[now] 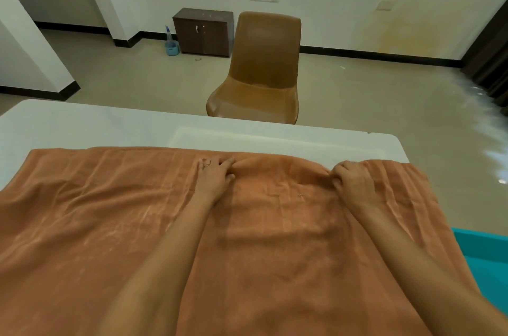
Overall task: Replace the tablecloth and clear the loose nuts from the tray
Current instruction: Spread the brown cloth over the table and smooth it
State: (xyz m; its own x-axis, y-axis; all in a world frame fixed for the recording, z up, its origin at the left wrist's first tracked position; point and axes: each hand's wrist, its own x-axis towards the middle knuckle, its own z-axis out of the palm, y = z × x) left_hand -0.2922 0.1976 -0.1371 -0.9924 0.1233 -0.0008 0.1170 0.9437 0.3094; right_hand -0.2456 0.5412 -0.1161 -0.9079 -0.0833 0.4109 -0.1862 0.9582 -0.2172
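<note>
**Cloth on the table, far edge not yet squared; tray and nuts out of view**

We see the orange tablecloth (137,225) lying over most of the white table (82,121); it covers the near part and spills over the table's right edge; a bare strip of table shows beyond the cloth's far hem; creases run across the cloth left of centre. We judge the laying step well along but unfinished: the far hem is wavy and bunched, so pulling and smoothing are left. We see no tray and no nuts anywhere; that part looks untouched as far as we can tell, or it sits off-frame. A teal object (486,256) shows at the table's near right corner; we cannot tell what it is. A brown chair (261,69) stands just beyond the table's far edge.

Both arms reach forward to the cloth's far hem; the left hand (214,175) lies palm-down on the cloth, fingers loosely curled and gathering a small fold at the hem; the right hand (354,182) is closed, knuckles up, pinching a bunch of the hem; the hands are apart, a raised ridge of cloth between them.
</note>
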